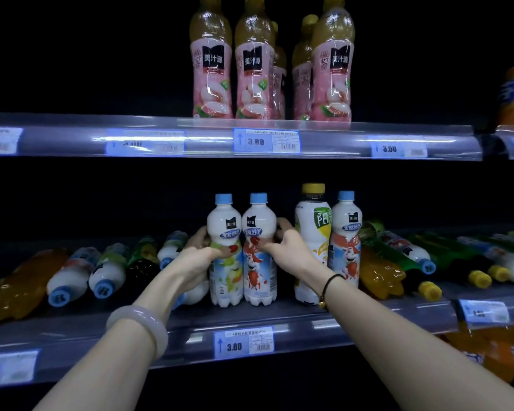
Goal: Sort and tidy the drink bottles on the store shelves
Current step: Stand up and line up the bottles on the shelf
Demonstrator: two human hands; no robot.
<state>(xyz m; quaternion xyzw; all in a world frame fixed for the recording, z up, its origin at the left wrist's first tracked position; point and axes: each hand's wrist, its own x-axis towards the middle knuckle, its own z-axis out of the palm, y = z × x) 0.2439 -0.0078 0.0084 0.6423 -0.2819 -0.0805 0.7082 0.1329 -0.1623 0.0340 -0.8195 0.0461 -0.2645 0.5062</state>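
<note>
Two white milk-drink bottles with blue caps stand side by side on the middle shelf (pixel 250 318). My left hand (pixel 201 250) wraps the waist of the left bottle (pixel 224 274), which has a green-and-yellow fruit label. My right hand (pixel 282 243) grips the waist of the right bottle (pixel 258 271), which has a red cartoon label. To their right stand a yellow-capped white bottle (pixel 312 229) and another blue-capped bottle with a red label (pixel 345 250). Both bottles I hold are upright and touch each other.
Several bottles lie on their sides left (pixel 69 277) and right (pixel 410 250) of the standing ones, among them orange, green and white drinks. The upper shelf (pixel 398 132) carries pink-labelled juice bottles (pixel 211 72). Price tags (pixel 244 342) line the shelf fronts.
</note>
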